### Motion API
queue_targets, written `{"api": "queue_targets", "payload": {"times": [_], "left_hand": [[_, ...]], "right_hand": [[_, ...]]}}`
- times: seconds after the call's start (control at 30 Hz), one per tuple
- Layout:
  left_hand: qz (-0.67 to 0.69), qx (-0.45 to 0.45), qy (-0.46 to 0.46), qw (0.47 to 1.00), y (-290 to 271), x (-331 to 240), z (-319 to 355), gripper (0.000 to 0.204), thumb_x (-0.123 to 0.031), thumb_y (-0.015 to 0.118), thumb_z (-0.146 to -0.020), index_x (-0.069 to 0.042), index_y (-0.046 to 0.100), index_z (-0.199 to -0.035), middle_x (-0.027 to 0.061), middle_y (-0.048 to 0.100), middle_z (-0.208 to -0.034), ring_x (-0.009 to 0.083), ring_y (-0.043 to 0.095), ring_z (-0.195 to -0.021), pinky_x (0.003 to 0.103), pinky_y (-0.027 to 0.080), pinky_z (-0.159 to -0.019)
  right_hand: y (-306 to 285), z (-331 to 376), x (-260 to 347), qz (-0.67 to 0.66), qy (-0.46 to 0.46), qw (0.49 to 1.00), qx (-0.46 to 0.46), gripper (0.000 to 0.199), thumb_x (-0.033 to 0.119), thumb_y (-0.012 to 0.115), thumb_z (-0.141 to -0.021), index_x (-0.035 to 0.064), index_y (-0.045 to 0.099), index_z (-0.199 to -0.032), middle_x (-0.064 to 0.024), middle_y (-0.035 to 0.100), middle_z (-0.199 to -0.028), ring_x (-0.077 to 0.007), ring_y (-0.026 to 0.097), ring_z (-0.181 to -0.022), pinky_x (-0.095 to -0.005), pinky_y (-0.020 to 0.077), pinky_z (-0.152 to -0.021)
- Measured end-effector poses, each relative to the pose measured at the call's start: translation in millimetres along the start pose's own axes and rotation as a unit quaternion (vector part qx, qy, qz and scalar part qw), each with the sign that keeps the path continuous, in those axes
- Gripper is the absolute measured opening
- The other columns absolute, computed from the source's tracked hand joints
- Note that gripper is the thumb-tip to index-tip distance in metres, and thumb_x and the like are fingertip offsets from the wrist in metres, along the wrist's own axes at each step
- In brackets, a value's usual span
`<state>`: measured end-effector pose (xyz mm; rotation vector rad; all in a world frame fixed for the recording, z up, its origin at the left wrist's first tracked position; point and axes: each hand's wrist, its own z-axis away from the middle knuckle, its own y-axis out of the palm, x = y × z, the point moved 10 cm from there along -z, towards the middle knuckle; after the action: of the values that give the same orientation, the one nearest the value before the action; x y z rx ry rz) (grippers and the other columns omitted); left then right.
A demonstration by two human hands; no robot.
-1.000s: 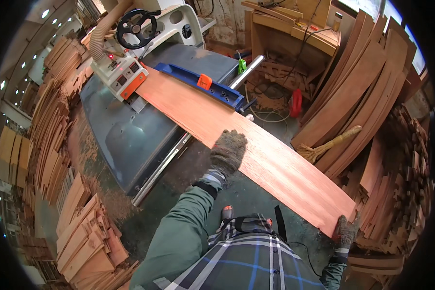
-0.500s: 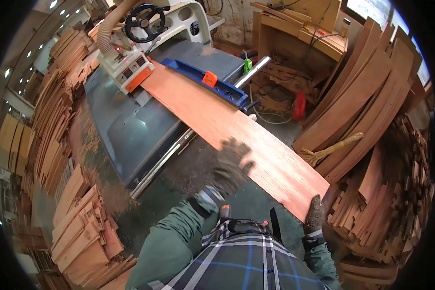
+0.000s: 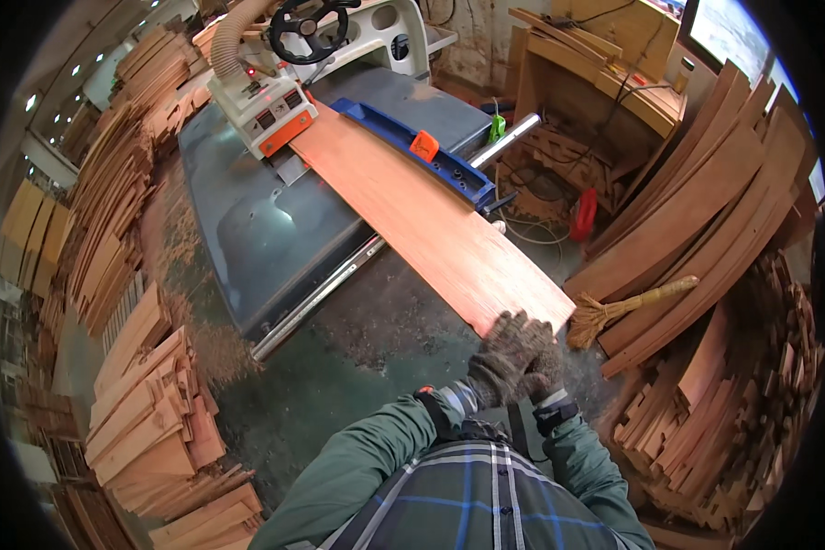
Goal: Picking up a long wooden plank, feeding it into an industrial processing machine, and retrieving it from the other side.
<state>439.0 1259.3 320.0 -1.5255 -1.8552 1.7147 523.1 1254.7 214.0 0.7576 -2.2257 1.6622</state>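
Note:
A long reddish-brown wooden board (image 3: 431,234) slants from the saw's white and orange head (image 3: 270,119) down toward me. Along its far side lies a blue fence (image 3: 412,151) with an orange block on it. At the board's near end is my left hand (image 3: 502,356), in a dark knitted glove, its fingers closed over the end edge. Close against it on the right, my gloved right hand (image 3: 544,368) also grips that end. The two hands touch, and the left partly covers the right. The board's far end is hidden under the saw head.
The grey-blue machine table (image 3: 275,215) has a metal rail (image 3: 321,298) along its near edge. A straw brush (image 3: 637,307) lies by curved planks (image 3: 697,220) at right. Stacked offcuts (image 3: 156,412) stand at left. A cable (image 3: 532,234) trails below the fence.
The board has slid farther in toward the saw head. My left hand has come down and right onto its near end, and my right hand has shifted left and up beside it.

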Motion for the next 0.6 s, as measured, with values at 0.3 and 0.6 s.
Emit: {"api": "queue_targets", "payload": {"times": [0.3,0.6], "left_hand": [[-0.135,-0.077,0.035,0.987,-36,84,-5,0.049,-0.039,0.061,-0.083,-0.014,0.061,-0.125,0.0164,0.049,-0.141,0.0392,0.04,-0.134,0.058,0.021,-0.115],[-0.222,-0.028,-0.003,0.975,-76,177,-21,0.041,-0.035,0.062,-0.083,-0.017,0.065,-0.12,0.0118,0.055,-0.136,0.0357,0.045,-0.13,0.055,0.026,-0.115]], "right_hand": [[59,79,-52,-0.483,0.36,0.793,0.091,0.048,0.042,0.056,-0.096,0.0042,0.055,-0.125,-0.0138,0.067,-0.095,-0.0267,0.067,-0.08,-0.041,0.0567,-0.067],[62,186,-54,-0.51,0.584,0.631,0.012,0.036,0.036,0.06,-0.093,0.0046,0.06,-0.111,-0.0135,0.068,-0.094,-0.0245,0.068,-0.076,-0.0383,0.0573,-0.065]]}}
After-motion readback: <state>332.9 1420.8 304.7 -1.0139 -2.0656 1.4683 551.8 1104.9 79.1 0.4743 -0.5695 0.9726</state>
